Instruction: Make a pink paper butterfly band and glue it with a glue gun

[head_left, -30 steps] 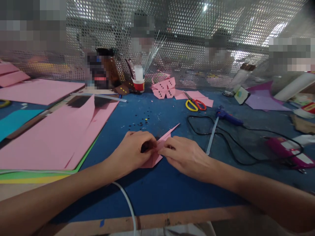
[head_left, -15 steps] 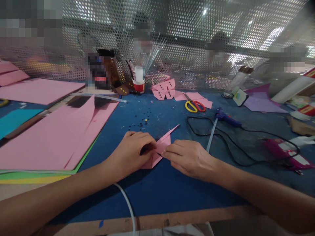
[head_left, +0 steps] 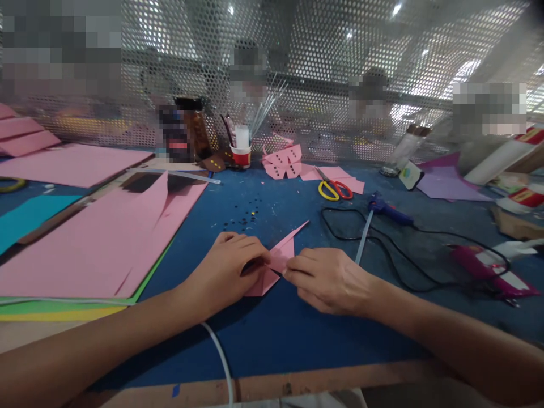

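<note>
A folded piece of pink paper (head_left: 283, 254) lies between my hands on the blue tabletop, one thin pointed flap reaching up to the right. My left hand (head_left: 232, 266) is closed over its left part, thumb and fingertips pinching it. From the other side, the bent fingers of my right hand (head_left: 325, 277) pinch its right edge near a small notch. Part of the paper is hidden under the left fingers. Beyond the hands, small black dots (head_left: 244, 220) and one yellow bit are scattered on the table.
Large pink sheets (head_left: 89, 243) are stacked at left. Scissors (head_left: 334, 190), a pink paper butterfly (head_left: 283, 162) and a cup of sticks (head_left: 241, 156) stand toward the back mesh. A blue glue gun (head_left: 389, 209) with a looping black cord and a magenta power strip (head_left: 488, 269) lie at right.
The view has tipped up slightly, so the scene sits a little lower. Both hands stay on the pink paper; the right fingers have shifted very slightly at its edge.
</note>
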The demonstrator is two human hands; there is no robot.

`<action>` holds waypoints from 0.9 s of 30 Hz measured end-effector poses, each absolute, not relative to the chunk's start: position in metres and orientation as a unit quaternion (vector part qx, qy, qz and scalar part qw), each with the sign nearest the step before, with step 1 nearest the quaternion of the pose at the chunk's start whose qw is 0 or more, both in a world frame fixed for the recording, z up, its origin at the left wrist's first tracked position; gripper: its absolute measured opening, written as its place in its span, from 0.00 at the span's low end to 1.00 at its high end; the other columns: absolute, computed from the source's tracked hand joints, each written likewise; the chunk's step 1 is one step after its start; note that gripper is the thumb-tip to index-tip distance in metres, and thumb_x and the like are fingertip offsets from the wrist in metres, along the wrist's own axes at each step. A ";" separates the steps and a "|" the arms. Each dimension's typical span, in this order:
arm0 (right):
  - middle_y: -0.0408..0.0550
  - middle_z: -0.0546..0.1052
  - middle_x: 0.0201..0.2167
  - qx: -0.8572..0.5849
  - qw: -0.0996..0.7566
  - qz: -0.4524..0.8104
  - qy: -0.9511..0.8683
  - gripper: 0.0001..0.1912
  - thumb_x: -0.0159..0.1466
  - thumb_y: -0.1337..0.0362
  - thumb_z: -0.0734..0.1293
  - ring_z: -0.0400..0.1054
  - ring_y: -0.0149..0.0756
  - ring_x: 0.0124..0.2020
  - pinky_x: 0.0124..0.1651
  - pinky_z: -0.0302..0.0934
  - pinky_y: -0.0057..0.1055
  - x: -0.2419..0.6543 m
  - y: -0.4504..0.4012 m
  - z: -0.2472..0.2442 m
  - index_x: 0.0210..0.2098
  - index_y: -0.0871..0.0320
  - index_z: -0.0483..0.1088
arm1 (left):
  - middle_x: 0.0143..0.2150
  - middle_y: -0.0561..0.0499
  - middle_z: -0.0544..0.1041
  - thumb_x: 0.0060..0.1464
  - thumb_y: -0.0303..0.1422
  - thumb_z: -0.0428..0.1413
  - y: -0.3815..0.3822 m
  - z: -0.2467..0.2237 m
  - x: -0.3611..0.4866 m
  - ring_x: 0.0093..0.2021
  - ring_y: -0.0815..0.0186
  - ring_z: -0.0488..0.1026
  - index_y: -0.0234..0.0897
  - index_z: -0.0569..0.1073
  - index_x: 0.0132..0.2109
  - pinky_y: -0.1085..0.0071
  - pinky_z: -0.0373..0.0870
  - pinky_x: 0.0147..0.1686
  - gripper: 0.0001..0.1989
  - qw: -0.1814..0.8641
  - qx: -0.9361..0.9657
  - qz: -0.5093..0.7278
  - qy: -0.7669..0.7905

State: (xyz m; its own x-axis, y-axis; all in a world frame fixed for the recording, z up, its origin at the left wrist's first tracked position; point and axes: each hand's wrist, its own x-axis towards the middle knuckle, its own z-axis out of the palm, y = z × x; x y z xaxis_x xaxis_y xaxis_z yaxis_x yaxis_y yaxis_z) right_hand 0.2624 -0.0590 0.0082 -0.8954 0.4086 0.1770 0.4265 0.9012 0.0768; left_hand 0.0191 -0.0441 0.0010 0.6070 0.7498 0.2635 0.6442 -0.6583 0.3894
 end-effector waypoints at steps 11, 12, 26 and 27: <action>0.51 0.76 0.42 -0.314 0.234 -0.023 -0.920 0.13 0.66 0.72 0.59 0.68 0.39 0.45 0.48 0.62 0.37 0.261 -0.042 0.003 0.46 0.60 0.72 | 0.45 0.54 0.77 0.61 0.29 0.52 -0.051 0.007 0.015 0.46 0.64 0.71 0.43 0.73 0.43 0.64 0.57 0.48 0.07 0.143 0.888 0.188 0.394; 0.52 0.76 0.45 -0.333 0.240 -0.035 -0.911 0.14 0.67 0.72 0.59 0.67 0.41 0.47 0.51 0.61 0.39 0.262 -0.038 0.003 0.49 0.59 0.71 | 0.46 0.53 0.77 0.61 0.31 0.53 -0.050 0.007 0.015 0.47 0.63 0.71 0.43 0.73 0.44 0.64 0.57 0.48 0.06 0.144 0.882 0.194 0.404; 0.52 0.75 0.49 -0.372 0.188 -0.089 -0.905 0.07 0.70 0.69 0.60 0.65 0.42 0.51 0.59 0.53 0.46 0.260 -0.025 0.000 0.42 0.58 0.70 | 0.41 0.52 0.78 0.55 0.37 0.58 -0.045 0.005 0.018 0.41 0.62 0.72 0.43 0.74 0.47 0.66 0.67 0.41 0.13 0.301 0.794 0.241 0.469; 0.52 0.74 0.49 -0.374 0.200 -0.088 -0.901 0.07 0.70 0.69 0.60 0.64 0.42 0.52 0.59 0.53 0.46 0.259 -0.026 0.002 0.42 0.58 0.70 | 0.38 0.52 0.78 0.55 0.39 0.58 -0.045 0.006 0.019 0.37 0.63 0.72 0.42 0.75 0.46 0.68 0.67 0.37 0.12 0.324 0.780 0.241 0.478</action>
